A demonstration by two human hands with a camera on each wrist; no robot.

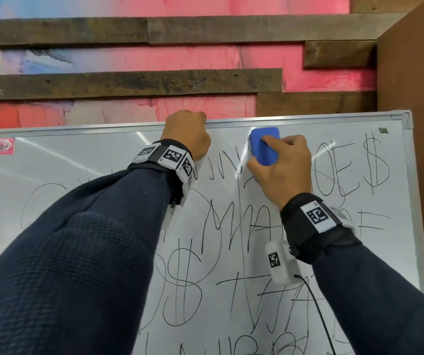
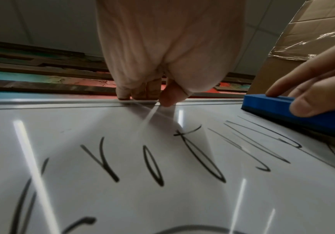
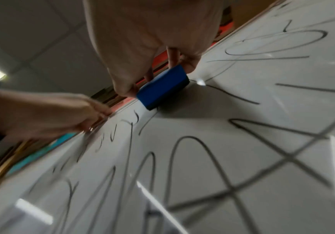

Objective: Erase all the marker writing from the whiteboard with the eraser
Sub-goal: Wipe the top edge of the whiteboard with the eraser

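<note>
Head view: eraser [image 1: 264, 146] is gripped by right hand [image 1: 285, 170] upper centre — flat, overlapping strokes are advised; board [image 1: 77, 160] edge is clasped by left hand [image 1: 188, 134].

Three views on one whiteboard [image 1: 82, 160]

Head looks down from above; both wrist cameras skim close along it (sharing its top edge and the eraser [image 2: 294, 110]).

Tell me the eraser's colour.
Blue, with a dark felt underside; the eraser shows best in the right wrist view.

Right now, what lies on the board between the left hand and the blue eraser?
In the head view, black marker strokes on bare white surface between left hand and blue foam eraser.
</note>
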